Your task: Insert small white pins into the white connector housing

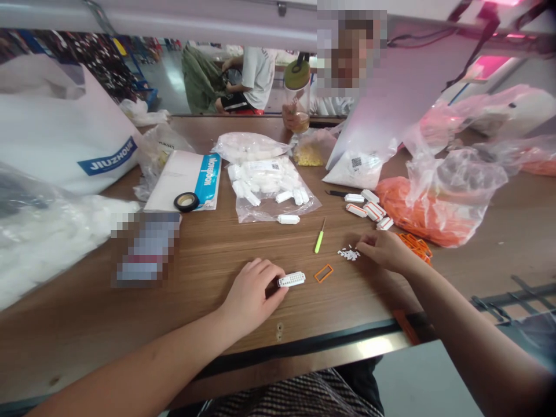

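My left hand (256, 292) is closed on a white connector (292, 280), thumb on the near side and fingers on the far side of its left end; the rest juts out rightward, rows of holes facing up. Just right of it lies an orange frame (322, 270), apart from my grip. My right hand (384, 250) has its fingertips together at the right edge of the white bits (348, 253); I cannot tell whether they pinch one. A green pick (319, 242) lies farther off, between my hands.
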The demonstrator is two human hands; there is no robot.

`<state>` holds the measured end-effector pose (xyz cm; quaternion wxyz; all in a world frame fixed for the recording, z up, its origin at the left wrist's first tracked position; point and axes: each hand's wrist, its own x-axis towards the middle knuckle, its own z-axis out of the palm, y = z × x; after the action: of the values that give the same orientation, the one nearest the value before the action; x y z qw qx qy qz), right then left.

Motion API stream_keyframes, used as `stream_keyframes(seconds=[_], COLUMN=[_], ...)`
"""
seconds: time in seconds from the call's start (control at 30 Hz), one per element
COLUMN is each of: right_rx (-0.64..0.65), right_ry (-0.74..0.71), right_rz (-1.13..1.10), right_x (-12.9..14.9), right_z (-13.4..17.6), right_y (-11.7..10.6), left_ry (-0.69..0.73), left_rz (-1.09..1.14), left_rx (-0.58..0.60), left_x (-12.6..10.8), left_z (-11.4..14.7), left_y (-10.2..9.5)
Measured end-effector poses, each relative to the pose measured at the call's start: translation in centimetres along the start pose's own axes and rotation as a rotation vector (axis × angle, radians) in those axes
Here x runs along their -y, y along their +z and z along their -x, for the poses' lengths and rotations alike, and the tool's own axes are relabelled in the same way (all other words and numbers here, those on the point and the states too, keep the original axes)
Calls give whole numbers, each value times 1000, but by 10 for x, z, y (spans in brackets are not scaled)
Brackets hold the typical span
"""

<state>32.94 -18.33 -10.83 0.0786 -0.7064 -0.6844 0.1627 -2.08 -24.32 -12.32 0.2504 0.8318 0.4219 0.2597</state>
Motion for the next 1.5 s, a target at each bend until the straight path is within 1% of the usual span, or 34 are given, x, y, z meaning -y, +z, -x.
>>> stream_keyframes(seconds=[0.13, 0.27, 0.4, 0.5, 0.57, 0.77, 0.83, 0.93, 1.1, 1.2, 1.3, 1.37, 1.5], right_rx=[-11, -57, -117, -173, -176, -204, -207, -206, -249, -234, -211, -186, -143], right_ry=[-15, 20, 52, 77, 86, 32, 34, 52, -58, -52, -40, -5, 107], right_rz=[-98, -133, -71, -17, -16, -20, 24, 169, 467, 525, 503, 440, 152], right_x=[-6, 0, 6, 4, 0, -3, 0, 9, 28, 39, 42, 37, 15], right_z=[3, 13, 22, 23, 21, 21, 23, 28, 38, 40, 38, 35, 27], right_y=[-3, -3, 3, 9, 11, 14, 14, 12, 9, 8, 8, 9, 11], left_ry=[-4, 6, 6, -1, -2, -3, -2, 1, -2, -10, -8, 0, 3], left_rz=[4, 9, 7, 1, -3, -8, -13, -17, -7, -4, -11, -11, -9], left_rx=[3, -1, -4, -6, -3, 3, -1, -2, -6, -8, -6, -5, -13], left_x=[1, 3, 3, 2, 2, 3, 3, 3, 3, 2, 2, 2, 2], left_z=[0, 0, 0, -1, 0, 0, 0, 0, 1, 1, 1, 1, 0], left_y=[1, 2, 2, 1, 1, 2, 2, 2, 3, 3, 2, 2, 3])
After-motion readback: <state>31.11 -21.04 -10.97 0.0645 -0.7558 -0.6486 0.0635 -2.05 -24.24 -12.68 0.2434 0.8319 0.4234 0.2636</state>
